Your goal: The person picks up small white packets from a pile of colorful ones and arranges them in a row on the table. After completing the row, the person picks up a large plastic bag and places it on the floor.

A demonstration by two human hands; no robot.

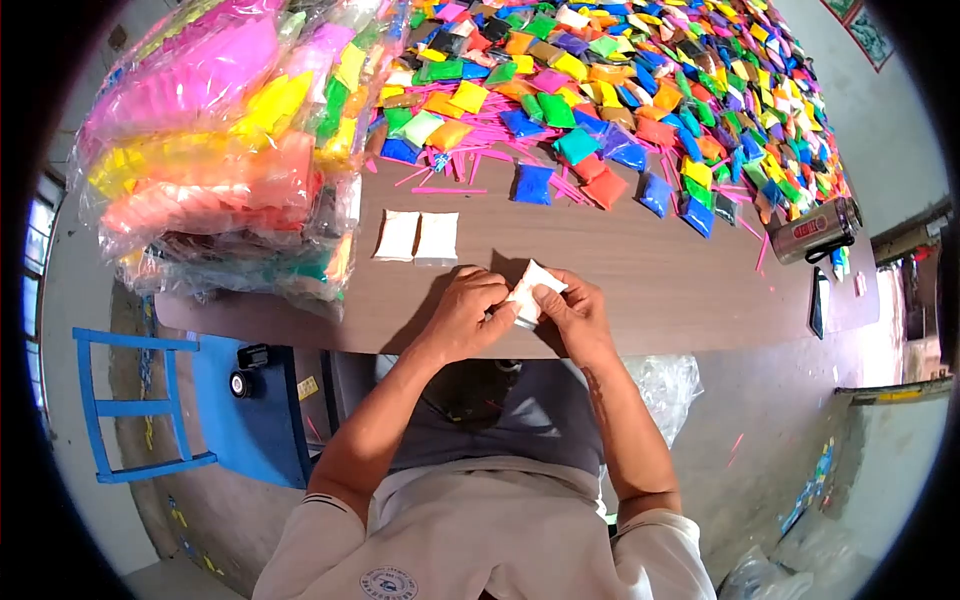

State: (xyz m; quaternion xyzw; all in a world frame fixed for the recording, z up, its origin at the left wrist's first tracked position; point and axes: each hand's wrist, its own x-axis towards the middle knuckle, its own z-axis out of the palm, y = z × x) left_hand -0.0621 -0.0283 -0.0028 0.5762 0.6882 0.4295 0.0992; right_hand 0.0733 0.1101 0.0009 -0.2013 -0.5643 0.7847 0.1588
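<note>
A small white packet (531, 290) is tilted up just above the table's near edge, between my two hands. My right hand (580, 312) pinches it, thumb across its face. My left hand (470, 312) has its fingers curled and presses thumb and fingertips at the packet's lower left corner. Two more white packets (437, 236) lie side by side on the brown table (640, 270), up and left of my hands. Nearest beyond the hands is a blue packet (533, 184).
A big heap of colourful packets (610, 100) mixed with pink sticks (480, 135) covers the table's far side. Stacked clear bags (210, 190) of coloured packs stand at left. A metal flask (815, 232) and a phone (820, 303) lie at right. A blue chair (140, 405) stands lower left.
</note>
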